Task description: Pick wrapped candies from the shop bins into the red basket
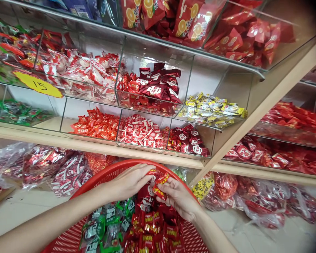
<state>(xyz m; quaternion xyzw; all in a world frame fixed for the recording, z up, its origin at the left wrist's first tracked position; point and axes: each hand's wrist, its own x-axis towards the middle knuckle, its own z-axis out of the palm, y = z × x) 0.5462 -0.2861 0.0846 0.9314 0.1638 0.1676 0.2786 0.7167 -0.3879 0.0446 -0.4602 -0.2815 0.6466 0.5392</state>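
Two bare hands meet over a red plastic mesh basket [107,179] in a sweet shop. The left hand [129,182] is half closed, its fingers curved over and their tips pressing on a small bunch of red-and-gold wrapped sweets [158,181]. The right hand [179,199] is also partly closed, with bent fingers gripping the same bunch from below, so the sweets are held between both hands just above the basket.

The basket, tilted toward the person, holds a heap of red wrapped sweets [152,225] beside a heap of green-and-silver wrapped sweets [106,221].

Ahead, a pale wooden shelf [68,138] carries clear acrylic display bins [192,73], divided into compartments of wrapped sweets: maroon [158,88], yellow [213,110], red-and-white [139,131] and orange-red [94,124]. A yellow price tag [38,83] marked 15 hangs on a bin at the left. Bulging plastic bags of sweets [39,165] sit below the shelf on a pale tiled floor [21,211]
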